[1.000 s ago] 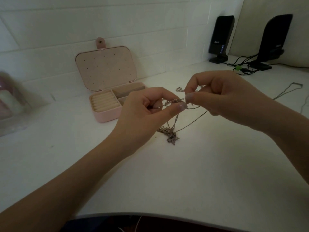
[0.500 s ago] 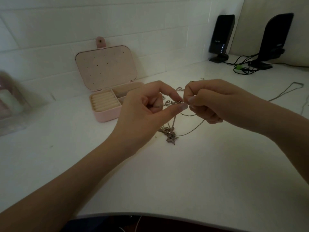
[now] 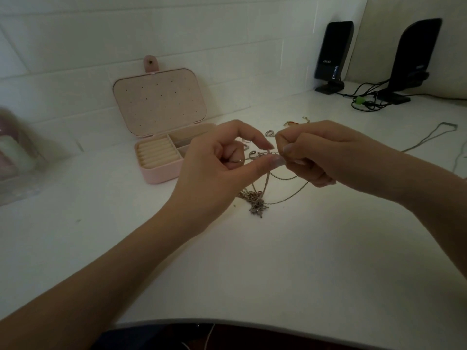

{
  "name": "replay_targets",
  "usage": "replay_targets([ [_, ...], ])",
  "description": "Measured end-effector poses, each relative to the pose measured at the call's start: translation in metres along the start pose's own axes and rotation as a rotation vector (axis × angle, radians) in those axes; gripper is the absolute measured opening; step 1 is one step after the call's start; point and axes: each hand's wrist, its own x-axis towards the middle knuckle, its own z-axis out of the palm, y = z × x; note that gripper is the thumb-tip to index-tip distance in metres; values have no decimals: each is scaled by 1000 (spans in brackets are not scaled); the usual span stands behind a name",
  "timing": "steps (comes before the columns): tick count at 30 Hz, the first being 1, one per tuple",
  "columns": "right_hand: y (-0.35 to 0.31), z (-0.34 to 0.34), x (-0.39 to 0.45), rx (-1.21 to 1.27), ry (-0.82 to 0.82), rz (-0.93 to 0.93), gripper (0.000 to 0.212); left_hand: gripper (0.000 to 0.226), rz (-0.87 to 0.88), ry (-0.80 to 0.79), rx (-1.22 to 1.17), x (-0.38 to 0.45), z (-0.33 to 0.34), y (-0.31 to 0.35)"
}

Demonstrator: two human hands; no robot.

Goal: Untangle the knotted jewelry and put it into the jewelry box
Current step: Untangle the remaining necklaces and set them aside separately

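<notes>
between two hands, a knot of fine chain

above the white surface (image 3: 278, 261), just in front of the open pink jewelry box (image 3: 161, 170), the tangled chains (image 3: 256, 200) hang from both hands. the left hand (image 3: 217, 170) pinches a clasp end between thumb and forefinger, its other fingers curled into the palm. the right hand (image 3: 318, 152) pinches the chain right beside it, thumb pressed to forefinger, so the two grips almost touch. from that point a beaded strand loops down under the right hand, and several finer strands fall to a bunched knot resting on the surface below.

these chains look very light, limp and thin, with no stiffness at all, so they probably slip through fingertips and snag on each other easily. a hard pull would likely tighten the knot or stretch a fine link. the better hold seems to be close to the knot itself, one strand per hand, easing loops apart, or at the sturdier clasp when threading an end through.

nothing lies in the box yet as far as its visible compartments show; part is hidden behind the left hand. a few small pieces (image 3: 270, 133) lie on the surface beyond the hands.
</notes>
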Motion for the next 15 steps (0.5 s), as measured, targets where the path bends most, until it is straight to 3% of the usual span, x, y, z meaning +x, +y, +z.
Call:
replay_targets([
  [7,-1,0,0,82,-20,-5,19,15,33,38,3,0,2,2],
  [15,0,-5,0,152,18,-15,27,17,11,-55,-22,-1,2,6],
])
